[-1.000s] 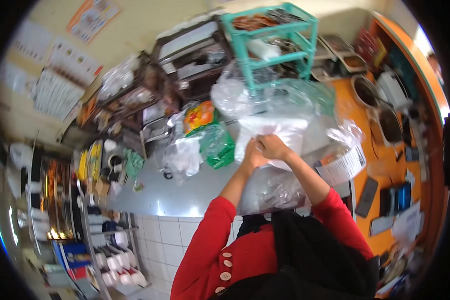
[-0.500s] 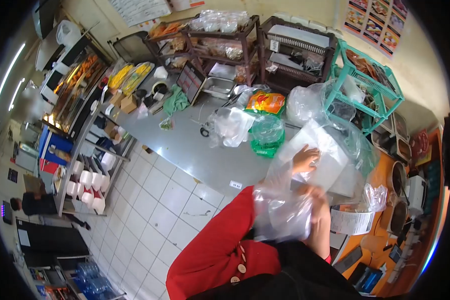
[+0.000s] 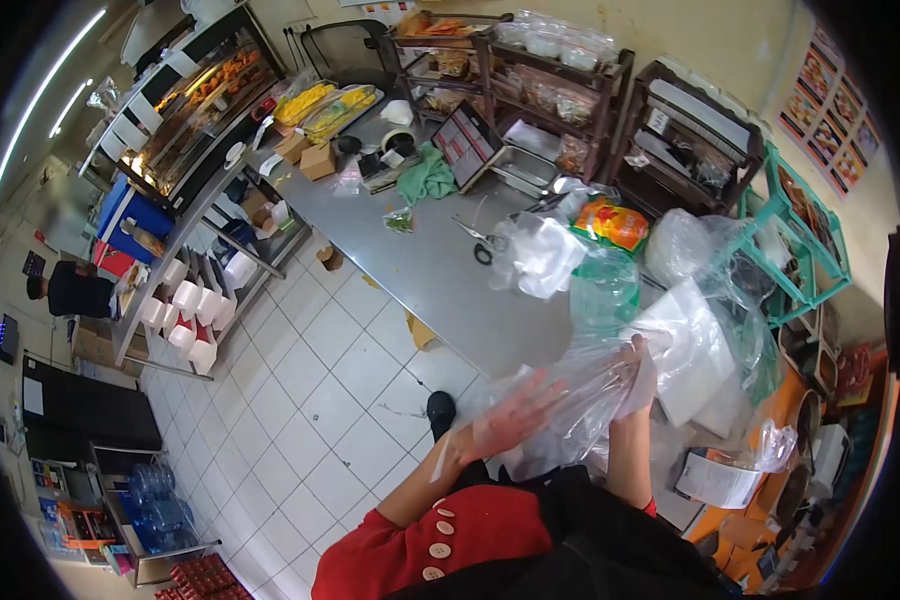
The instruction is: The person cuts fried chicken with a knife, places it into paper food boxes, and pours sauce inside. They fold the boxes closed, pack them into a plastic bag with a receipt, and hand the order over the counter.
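A large clear plastic bag [image 3: 585, 400] stretches between my two hands in front of my body. My right hand [image 3: 630, 372] is closed on the bag's right side, its fingers partly covered by the film. At the other side, my left hand [image 3: 515, 412] is slightly blurred, with its fingers stretched out flat against or under the plastic; which of these I cannot tell. A stack of white plastic sheets or bags [image 3: 685, 345] lies on the counter just beyond my right hand. The bag's lower part hangs crumpled near my lap.
On the metal counter [image 3: 400, 270] are scissors [image 3: 482, 245], a white plastic bag [image 3: 540, 255], an orange packet [image 3: 610, 224] and a green cloth [image 3: 430, 175]. Brown racks [image 3: 560, 90] and a teal rack [image 3: 800, 240] stand along the wall. A person [image 3: 75, 288] is at far left.
My hands have moved from the white stack toward me and apart, drawing the clear bag out between them. My left hand has swung left. The camera view has turned a little left.
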A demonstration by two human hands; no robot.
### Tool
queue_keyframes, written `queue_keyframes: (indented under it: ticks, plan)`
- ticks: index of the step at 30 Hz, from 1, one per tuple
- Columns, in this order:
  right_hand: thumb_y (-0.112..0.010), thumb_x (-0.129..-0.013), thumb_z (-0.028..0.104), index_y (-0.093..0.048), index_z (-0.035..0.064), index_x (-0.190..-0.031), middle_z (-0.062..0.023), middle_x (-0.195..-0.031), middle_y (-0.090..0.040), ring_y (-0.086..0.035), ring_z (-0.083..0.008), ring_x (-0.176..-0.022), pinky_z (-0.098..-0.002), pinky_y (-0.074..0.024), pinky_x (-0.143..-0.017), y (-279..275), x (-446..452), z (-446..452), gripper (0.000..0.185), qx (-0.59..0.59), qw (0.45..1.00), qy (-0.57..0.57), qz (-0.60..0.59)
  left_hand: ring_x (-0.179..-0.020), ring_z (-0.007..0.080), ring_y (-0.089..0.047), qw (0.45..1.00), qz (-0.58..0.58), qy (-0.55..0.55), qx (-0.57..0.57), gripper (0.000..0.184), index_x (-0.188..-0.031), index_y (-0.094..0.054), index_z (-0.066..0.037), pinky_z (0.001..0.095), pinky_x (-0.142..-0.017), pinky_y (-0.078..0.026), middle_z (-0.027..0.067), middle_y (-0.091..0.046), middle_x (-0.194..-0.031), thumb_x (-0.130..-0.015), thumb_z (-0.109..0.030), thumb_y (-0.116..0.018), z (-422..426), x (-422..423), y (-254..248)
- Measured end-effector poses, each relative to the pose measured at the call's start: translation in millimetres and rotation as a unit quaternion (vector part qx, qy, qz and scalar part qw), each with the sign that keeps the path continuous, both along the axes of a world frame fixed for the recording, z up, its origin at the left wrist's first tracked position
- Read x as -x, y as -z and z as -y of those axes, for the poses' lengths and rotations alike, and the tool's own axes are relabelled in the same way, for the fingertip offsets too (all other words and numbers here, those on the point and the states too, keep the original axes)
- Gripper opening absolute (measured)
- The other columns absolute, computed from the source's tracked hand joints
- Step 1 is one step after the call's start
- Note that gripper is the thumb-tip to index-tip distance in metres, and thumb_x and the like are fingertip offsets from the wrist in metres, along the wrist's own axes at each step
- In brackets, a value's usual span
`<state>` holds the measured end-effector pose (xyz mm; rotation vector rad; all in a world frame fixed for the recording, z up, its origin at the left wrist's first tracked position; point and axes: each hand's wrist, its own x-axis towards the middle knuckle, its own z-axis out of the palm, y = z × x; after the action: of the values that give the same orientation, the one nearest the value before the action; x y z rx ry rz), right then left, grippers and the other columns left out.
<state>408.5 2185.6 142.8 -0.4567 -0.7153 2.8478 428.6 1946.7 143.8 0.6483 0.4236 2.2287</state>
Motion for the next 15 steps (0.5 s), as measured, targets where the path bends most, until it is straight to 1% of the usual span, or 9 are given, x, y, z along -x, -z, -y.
queue_keyframes:
  ticks: [1, 2, 3, 4, 6, 9, 10, 13, 15]
  plan:
    - [-0.049, -0.094, 0.022, -0.053, 0.0098, -0.093, 0.0033, -0.061, -0.046, -0.044, -0.0074, -0.046, -0.0209, -0.0350, -0.038, -18, 7, 25, 0.013, -0.002, 1.000, -0.010, -0.013, -0.137, 0.0282, -0.023, 0.995, 0.082, -0.040, 0.034, 0.086, -0.146, -0.012, -0.006, 0.0375, -0.112, -0.019, 0.0188, -0.021, -0.149, -0.085, -0.038, -0.064, 17, 3, -3]
    - [-0.049, -0.095, 0.024, -0.054, 0.0098, -0.091, 0.0032, -0.059, -0.046, -0.044, -0.0074, -0.044, -0.0202, -0.0324, -0.035, -39, 12, 52, 0.016, -0.098, 0.983, 0.060, 0.140, -0.134, 0.0282, -0.031, 0.985, 0.119, -0.061, 0.107, 0.078, -0.144, -0.020, -0.004, 0.0377, -0.110, -0.025, 0.0194, -0.029, -0.145, -0.086, -0.036, -0.063, 40, 17, -4]
    - [-0.049, -0.095, 0.025, -0.054, 0.0098, -0.091, 0.0030, -0.058, -0.046, -0.044, -0.0079, -0.043, -0.0208, -0.0335, -0.035, -35, 18, 68, 0.016, -0.152, 0.976, 0.056, 0.146, -0.130, 0.0281, -0.040, 0.968, 0.154, -0.080, 0.179, 0.071, -0.142, -0.028, -0.002, 0.0379, -0.108, -0.031, 0.0201, -0.038, -0.142, -0.088, -0.033, -0.062, 63, 29, -5]
    - [-0.050, -0.095, 0.026, -0.054, 0.0099, -0.090, 0.0027, -0.057, -0.046, -0.044, -0.0083, -0.043, -0.0213, -0.0346, -0.036, -27, 25, 84, 0.017, -0.206, 0.966, 0.053, 0.149, -0.100, 0.0212, -0.062, 0.942, 0.163, -0.164, 0.244, 0.040, -0.120, -0.054, 0.001, 0.0304, -0.085, -0.049, 0.0146, -0.062, -0.114, -0.091, -0.027, -0.058, 82, 39, -14]
    - [-0.051, -0.095, 0.028, -0.054, 0.0108, -0.089, 0.0013, -0.063, -0.049, -0.048, -0.0095, -0.051, -0.0227, -0.0404, -0.046, -17, 45, 116, 0.018, -0.282, 0.951, -0.012, 0.126, -0.080, 0.0170, -0.062, 0.886, 0.176, -0.269, 0.334, 0.029, -0.104, -0.060, 0.001, 0.0278, -0.071, -0.050, 0.0091, -0.063, -0.091, -0.092, -0.026, -0.057, 127, 63, 6]
    - [-0.050, -0.095, 0.026, -0.053, 0.0106, -0.089, 0.0003, -0.071, -0.050, -0.050, -0.0090, -0.062, -0.0229, -0.0411, -0.056, 1, 91, 179, 0.017, -0.236, 0.960, -0.101, 0.116, -0.055, 0.0102, -0.052, 0.776, 0.200, -0.415, 0.431, 0.026, -0.080, -0.063, -0.001, 0.0265, -0.052, -0.046, -0.0006, -0.054, -0.064, -0.093, -0.023, -0.057, 202, 105, 31]
    - [-0.049, -0.096, 0.023, -0.052, 0.0104, -0.089, 0.0007, -0.076, -0.050, -0.048, -0.0082, -0.070, -0.0228, -0.0396, -0.060, -16, 105, 213, 0.015, -0.244, 0.958, -0.044, 0.141, -0.058, 0.0114, -0.054, 0.764, 0.194, -0.433, 0.438, 0.023, -0.084, -0.063, 0.000, 0.0269, -0.055, -0.047, 0.0007, -0.056, -0.067, -0.092, -0.020, -0.057, 232, 114, 30]
    - [-0.049, -0.096, 0.022, -0.053, 0.0093, -0.090, 0.0004, -0.074, -0.050, -0.047, -0.0091, -0.063, -0.0252, -0.0398, -0.056, -35, 151, 296, 0.014, -0.393, 0.908, 0.135, -0.046, -0.068, 0.0148, -0.059, 0.741, 0.178, -0.480, 0.434, 0.016, -0.094, -0.061, 0.002, 0.0281, -0.065, -0.050, 0.0047, -0.060, -0.080, -0.091, -0.013, -0.057, 299, 137, 12]
    - [-0.052, -0.093, 0.023, -0.051, 0.0082, -0.083, -0.0038, -0.071, -0.054, -0.054, -0.0180, -0.060, -0.0268, -0.0413, -0.056, -58, 157, 351, 0.018, -0.572, 0.811, 0.060, -0.109, -0.079, 0.0167, -0.061, 0.751, 0.181, -0.485, 0.410, 0.017, -0.102, -0.057, 0.002, 0.0292, -0.072, -0.052, 0.0076, -0.061, -0.095, -0.089, -0.008, -0.056, 325, 146, -1]
